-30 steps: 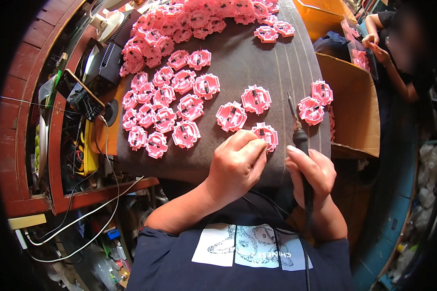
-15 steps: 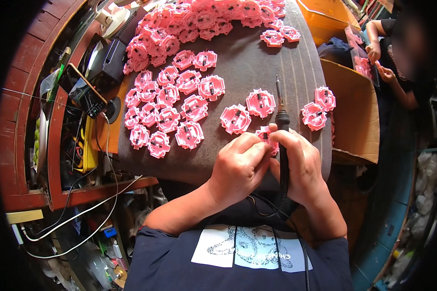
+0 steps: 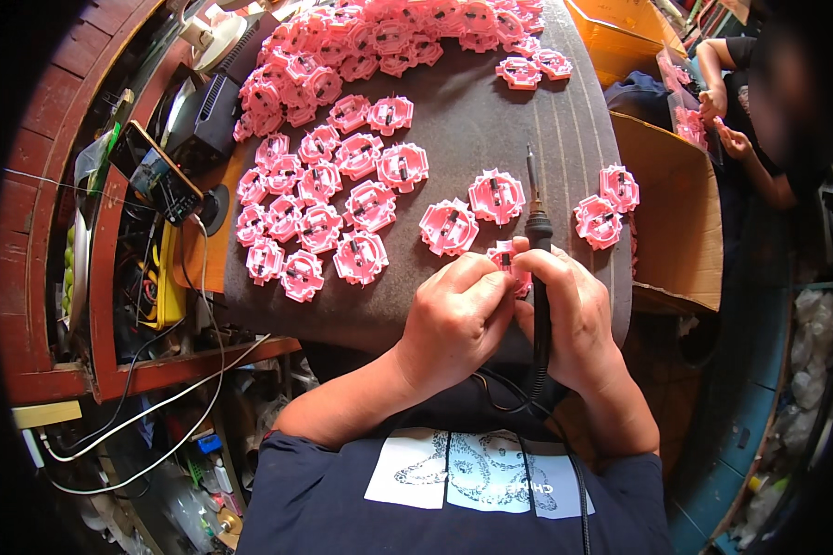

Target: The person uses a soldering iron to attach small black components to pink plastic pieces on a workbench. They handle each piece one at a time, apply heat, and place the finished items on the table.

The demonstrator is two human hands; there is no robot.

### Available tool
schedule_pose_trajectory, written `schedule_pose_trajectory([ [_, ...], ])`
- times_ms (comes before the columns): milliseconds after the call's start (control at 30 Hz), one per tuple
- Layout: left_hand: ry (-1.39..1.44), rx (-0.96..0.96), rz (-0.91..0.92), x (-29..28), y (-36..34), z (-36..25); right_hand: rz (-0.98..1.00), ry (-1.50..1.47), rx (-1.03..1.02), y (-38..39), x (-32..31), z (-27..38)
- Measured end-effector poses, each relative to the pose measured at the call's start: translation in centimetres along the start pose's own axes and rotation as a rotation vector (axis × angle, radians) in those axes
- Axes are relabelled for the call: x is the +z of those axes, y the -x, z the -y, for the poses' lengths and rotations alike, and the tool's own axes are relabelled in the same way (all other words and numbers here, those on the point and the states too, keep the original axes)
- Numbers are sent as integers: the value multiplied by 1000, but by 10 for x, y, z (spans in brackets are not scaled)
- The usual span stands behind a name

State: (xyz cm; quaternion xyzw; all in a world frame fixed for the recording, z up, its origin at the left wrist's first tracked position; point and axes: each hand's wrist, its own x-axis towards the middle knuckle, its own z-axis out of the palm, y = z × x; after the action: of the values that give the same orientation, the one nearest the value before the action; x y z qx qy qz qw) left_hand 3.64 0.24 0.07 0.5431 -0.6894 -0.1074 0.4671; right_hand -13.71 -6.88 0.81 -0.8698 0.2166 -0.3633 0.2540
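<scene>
Both my hands meet at the near edge of the dark work surface (image 3: 491, 102). Between them is a pink plastic part (image 3: 506, 256) with a small black piece in it, partly covered by my fingers. My left hand (image 3: 458, 314) pinches this part from the left. In my right hand (image 3: 574, 314) rests a black soldering iron (image 3: 540, 277), its metal tip pointing away from me; the fingertips of that hand also touch the pink part. Just beyond lie two loose pink parts, one nearer (image 3: 449, 228) and one farther (image 3: 497, 196).
Rows of pink parts (image 3: 321, 228) lie at the left, with a large heap (image 3: 370, 37) behind. Two more (image 3: 599, 221) sit by the right edge. An open cardboard box (image 3: 666, 222) stands to the right. Beyond it, another person's hands (image 3: 724, 120) work. A phone (image 3: 162, 176) leans at left.
Almost nothing differs. My hands, the soldering iron and the pink part stay in place, while the other person's hands shift slightly.
</scene>
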Motion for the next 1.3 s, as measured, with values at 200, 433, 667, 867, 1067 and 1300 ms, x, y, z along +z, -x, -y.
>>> schedule_pose_trajectory([
  [200, -7, -2, 3, -1, 0, 0, 15, 5, 3, 0, -1, 0],
  [433, -7, 4, 2, -1, -1, -1, 3, -1, 8, 0, -1, 0],
  [667, -29, 20, -12, 0, 1, 1, 0, -21, 5, -3, -1, 1],
  [867, -65, -76, -160, -25, 6, 5, -23, -28, 25, -2, 1, 1],
  [1067, -280, -141, 80, -37, 5, 7, -104, 168, 104, 6, -6, -4],
  [1300, -212, -40, 37, -26, 21, 1, -187, 113, -46, 20, -4, 3],
])
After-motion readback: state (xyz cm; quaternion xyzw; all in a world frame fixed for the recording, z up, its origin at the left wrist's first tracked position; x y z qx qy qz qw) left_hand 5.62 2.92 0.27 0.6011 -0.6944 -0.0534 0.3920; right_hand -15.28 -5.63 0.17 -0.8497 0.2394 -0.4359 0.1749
